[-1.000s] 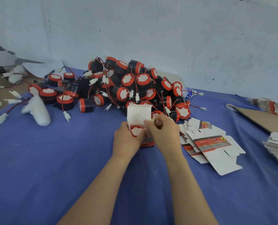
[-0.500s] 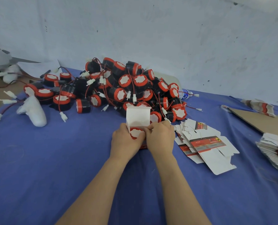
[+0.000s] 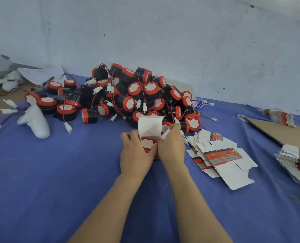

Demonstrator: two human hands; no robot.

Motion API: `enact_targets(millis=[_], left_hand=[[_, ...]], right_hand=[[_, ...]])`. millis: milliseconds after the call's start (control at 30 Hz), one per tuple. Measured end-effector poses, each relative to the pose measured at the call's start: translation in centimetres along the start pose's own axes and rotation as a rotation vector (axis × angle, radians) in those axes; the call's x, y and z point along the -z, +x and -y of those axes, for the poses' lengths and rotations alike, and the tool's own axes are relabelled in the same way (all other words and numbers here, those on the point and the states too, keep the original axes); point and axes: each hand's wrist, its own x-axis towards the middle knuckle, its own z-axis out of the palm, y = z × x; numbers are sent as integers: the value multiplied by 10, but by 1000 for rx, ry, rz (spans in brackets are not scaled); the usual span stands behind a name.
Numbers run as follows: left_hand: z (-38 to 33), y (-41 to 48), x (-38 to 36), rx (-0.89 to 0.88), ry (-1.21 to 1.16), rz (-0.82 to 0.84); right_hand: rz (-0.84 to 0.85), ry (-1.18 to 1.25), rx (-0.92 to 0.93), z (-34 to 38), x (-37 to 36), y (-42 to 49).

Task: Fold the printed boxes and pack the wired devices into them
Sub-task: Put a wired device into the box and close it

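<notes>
The box [image 3: 151, 135], device [image 3: 147, 143] seated inside, is gripped by curled fingers [image 3: 132, 135] of the left hand [image 3: 137, 155] and right hand [image 3: 172, 148]. Its lid [image 3: 150, 124] is stood upright just beyond them.

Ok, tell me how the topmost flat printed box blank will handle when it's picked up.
The flat printed box blank looks like thin card, so it is probably light and bendy along its creases. Its cut flaps splay out, so they may flop or snag on the blanks beneath.
</notes>
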Motion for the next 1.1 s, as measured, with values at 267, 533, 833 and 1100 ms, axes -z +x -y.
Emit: enact_targets(millis=[267,533,833,1100], left_hand=[[6,10,7,45,-218,61],[5,12,13,101,-679,203],[15,15,13,19,-473,167],[18,12,16,-149,-193,289]], right_hand=[[188,198,250,-22,6,-9],[246,529,-61,-29,3,-8],[336,452,183,-36,8,-9],[516,507,123,-49,17,-6]])
